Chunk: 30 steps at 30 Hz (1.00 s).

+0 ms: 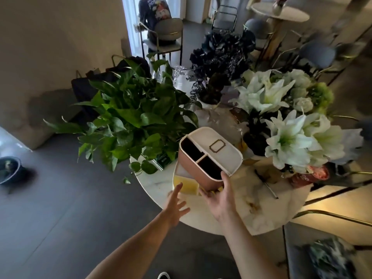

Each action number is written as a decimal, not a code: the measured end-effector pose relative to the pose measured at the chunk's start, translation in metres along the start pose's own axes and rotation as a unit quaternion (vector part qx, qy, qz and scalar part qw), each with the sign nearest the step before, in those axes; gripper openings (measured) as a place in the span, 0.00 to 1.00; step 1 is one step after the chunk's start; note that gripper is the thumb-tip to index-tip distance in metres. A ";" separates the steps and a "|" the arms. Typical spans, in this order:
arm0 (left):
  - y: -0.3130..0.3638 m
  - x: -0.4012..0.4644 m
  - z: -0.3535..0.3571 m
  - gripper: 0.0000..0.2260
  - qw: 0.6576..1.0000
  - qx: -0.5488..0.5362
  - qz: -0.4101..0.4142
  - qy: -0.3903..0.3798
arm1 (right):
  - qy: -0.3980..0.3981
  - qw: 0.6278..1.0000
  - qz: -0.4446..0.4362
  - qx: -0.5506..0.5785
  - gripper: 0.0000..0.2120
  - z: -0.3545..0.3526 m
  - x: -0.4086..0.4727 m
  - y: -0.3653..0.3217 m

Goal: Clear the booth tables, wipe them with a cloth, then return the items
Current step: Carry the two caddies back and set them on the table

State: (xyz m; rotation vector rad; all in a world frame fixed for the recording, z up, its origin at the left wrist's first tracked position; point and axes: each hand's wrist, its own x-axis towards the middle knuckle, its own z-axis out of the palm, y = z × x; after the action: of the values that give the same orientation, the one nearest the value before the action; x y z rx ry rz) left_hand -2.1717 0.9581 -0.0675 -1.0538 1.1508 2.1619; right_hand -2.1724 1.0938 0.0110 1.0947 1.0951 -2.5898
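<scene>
Gripping pink box (203, 158) — table (201, 218) edge.

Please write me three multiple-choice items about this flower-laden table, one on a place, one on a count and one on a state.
1. Where is the leafy green potted plant on the round white marble table?
A. left side
B. right side
C. near edge

2. How many open dark compartments does the pink and cream plastic organiser box show?
A. one
B. two
C. four

3. What is the right hand doing?
A. resting flat on the table
B. gripping the box's near corner
C. holding a cloth

Answers: 1 A, its leaves overhang the left edge; 2 B, one divider splits the opening; 3 B, thumb on the lid corner while the left hand reaches open.
</scene>
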 end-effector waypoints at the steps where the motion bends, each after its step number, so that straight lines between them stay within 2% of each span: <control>1: -0.004 0.003 0.001 0.29 1.000 -0.012 -0.005 -0.008 | -0.003 1.000 -0.003 -0.001 0.29 -0.001 0.001 -0.001; 7: -0.015 0.015 0.008 0.24 0.998 -0.065 0.016 -0.010 | -0.010 1.000 0.001 -0.003 0.21 -0.014 0.005 -0.006; 13: -0.024 0.006 0.013 0.17 0.997 -0.065 0.045 0.004 | -0.005 1.000 -0.013 -0.003 0.14 -0.041 -0.012 -0.032; 16: -0.028 -0.009 0.024 0.16 0.997 -0.047 0.063 -0.010 | -0.007 1.000 -0.014 0.008 0.14 -0.054 -0.029 -0.054; 21: -0.037 -0.042 0.036 0.16 0.995 -0.044 0.089 -0.032 | -0.012 1.000 -0.022 0.018 0.21 -0.071 -0.061 -0.085; 30: -0.048 -0.092 0.036 0.20 0.993 -0.006 0.107 -0.055 | -0.053 0.997 -0.056 0.026 0.18 -0.084 -0.119 -0.091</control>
State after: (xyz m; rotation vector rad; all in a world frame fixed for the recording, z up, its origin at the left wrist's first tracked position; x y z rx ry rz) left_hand -2.0985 1.0102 -0.0038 -0.8367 1.2491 2.3621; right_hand -2.0706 1.1978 0.1025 0.9186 1.1022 -2.7411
